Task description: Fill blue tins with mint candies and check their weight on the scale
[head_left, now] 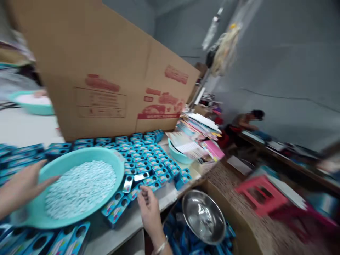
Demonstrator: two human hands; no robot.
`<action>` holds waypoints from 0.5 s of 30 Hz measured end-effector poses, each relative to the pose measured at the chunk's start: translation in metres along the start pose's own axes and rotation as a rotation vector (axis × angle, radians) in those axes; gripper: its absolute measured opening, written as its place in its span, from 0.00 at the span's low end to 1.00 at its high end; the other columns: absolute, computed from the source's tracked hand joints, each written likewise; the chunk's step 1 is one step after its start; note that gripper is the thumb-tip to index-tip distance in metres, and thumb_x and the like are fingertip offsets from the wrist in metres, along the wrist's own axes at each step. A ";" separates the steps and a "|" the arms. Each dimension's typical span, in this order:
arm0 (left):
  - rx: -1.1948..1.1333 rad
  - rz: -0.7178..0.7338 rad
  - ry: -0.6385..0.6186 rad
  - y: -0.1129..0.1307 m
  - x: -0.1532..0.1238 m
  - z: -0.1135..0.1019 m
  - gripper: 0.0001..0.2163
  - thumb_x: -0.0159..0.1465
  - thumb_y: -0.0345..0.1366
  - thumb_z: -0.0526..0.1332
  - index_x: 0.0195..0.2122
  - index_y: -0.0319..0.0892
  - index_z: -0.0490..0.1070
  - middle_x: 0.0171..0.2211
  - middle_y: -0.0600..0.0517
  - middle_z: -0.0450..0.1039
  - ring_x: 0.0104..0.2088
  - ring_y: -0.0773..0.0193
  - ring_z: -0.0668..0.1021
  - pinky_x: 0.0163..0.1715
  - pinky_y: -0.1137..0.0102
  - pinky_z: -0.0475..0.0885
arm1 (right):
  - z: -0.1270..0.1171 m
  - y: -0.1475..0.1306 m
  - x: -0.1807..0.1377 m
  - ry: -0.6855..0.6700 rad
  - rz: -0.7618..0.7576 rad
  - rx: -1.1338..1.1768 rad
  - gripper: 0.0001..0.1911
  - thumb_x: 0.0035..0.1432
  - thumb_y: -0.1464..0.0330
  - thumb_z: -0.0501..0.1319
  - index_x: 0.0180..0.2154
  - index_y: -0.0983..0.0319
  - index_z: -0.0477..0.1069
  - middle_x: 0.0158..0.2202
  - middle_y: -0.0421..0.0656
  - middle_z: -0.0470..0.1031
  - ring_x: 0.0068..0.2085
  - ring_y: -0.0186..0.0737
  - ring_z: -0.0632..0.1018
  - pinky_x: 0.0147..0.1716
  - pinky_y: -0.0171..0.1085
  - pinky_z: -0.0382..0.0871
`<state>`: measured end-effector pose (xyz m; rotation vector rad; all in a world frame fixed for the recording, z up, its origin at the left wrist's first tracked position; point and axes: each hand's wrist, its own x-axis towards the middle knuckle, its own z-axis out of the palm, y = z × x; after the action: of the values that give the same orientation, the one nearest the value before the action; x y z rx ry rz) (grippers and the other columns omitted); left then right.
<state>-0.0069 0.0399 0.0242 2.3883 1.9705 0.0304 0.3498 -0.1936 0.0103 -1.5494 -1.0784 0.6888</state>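
Note:
A teal basin [50, 212] full of small white pellets sits tilted on the table among rows of blue card packs [148, 159]. My left hand [22, 187] lies open on the basin's left rim, fingers stretched toward the pellets. My right hand [148, 209] is at the table's front edge, fingers curled at the nearest blue packs; what it pinches, if anything, is blurred. A bracelet is on that wrist.
A big brown carton sheet [106, 71] stands behind the packs. A steel bowl [204, 216] rests in a box of blue packs below the table edge. Stacked papers [199, 134], a second teal basin [32, 102], a pink stool [260, 194] and a distant person [247, 122] surround.

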 end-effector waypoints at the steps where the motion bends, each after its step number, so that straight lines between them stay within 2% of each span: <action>1: 0.076 -0.056 0.028 -0.006 -0.002 -0.008 0.27 0.64 0.50 0.48 0.61 0.42 0.55 0.54 0.46 0.73 0.59 0.50 0.67 0.57 0.60 0.62 | 0.013 -0.016 0.017 -0.075 -0.104 -0.103 0.21 0.63 0.57 0.53 0.53 0.58 0.69 0.42 0.46 0.78 0.41 0.40 0.77 0.42 0.38 0.71; 2: 0.088 -0.095 0.013 -0.011 -0.004 -0.014 0.25 0.65 0.47 0.49 0.59 0.38 0.56 0.54 0.42 0.71 0.57 0.50 0.70 0.54 0.60 0.64 | 0.027 -0.030 0.033 -0.139 -0.207 -0.229 0.21 0.64 0.58 0.53 0.55 0.58 0.68 0.44 0.46 0.78 0.44 0.42 0.77 0.45 0.39 0.70; 4: 0.072 -0.137 -0.037 -0.013 -0.008 -0.021 0.21 0.64 0.44 0.56 0.55 0.37 0.62 0.50 0.42 0.73 0.51 0.53 0.74 0.48 0.61 0.69 | 0.059 -0.053 0.063 -0.236 -0.361 -0.543 0.24 0.63 0.58 0.54 0.58 0.60 0.65 0.47 0.51 0.77 0.49 0.48 0.76 0.49 0.44 0.68; 6: 0.054 -0.168 -0.057 -0.009 -0.011 -0.021 0.18 0.65 0.43 0.59 0.51 0.37 0.67 0.47 0.44 0.73 0.45 0.56 0.76 0.44 0.59 0.72 | 0.087 -0.064 0.084 -0.286 -0.396 -0.833 0.27 0.61 0.59 0.57 0.59 0.64 0.63 0.47 0.56 0.77 0.50 0.54 0.76 0.47 0.47 0.69; 7: 0.050 -0.182 -0.044 -0.006 -0.013 -0.020 0.17 0.66 0.43 0.59 0.51 0.39 0.67 0.49 0.45 0.72 0.45 0.59 0.76 0.45 0.58 0.73 | 0.098 -0.066 0.091 -0.299 -0.386 -0.941 0.29 0.61 0.60 0.57 0.60 0.65 0.62 0.45 0.57 0.77 0.48 0.55 0.77 0.45 0.47 0.69; 11: 0.024 -0.187 0.025 0.000 -0.012 -0.015 0.17 0.66 0.41 0.60 0.52 0.39 0.68 0.51 0.45 0.70 0.48 0.58 0.75 0.46 0.57 0.74 | 0.117 -0.054 0.103 -0.324 -0.367 -1.113 0.31 0.62 0.62 0.55 0.63 0.66 0.56 0.42 0.56 0.79 0.44 0.54 0.80 0.40 0.44 0.71; 15: -0.009 -0.190 0.074 -0.005 -0.006 -0.012 0.16 0.66 0.41 0.60 0.53 0.40 0.68 0.52 0.45 0.70 0.48 0.57 0.75 0.46 0.57 0.74 | 0.119 -0.038 0.106 -0.392 -0.266 -1.152 0.28 0.64 0.62 0.50 0.62 0.67 0.58 0.39 0.58 0.80 0.41 0.58 0.82 0.38 0.48 0.71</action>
<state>-0.0138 0.0348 0.0357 2.2143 2.2159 0.1214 0.2808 -0.0457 0.0280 -2.1743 -2.1592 0.1332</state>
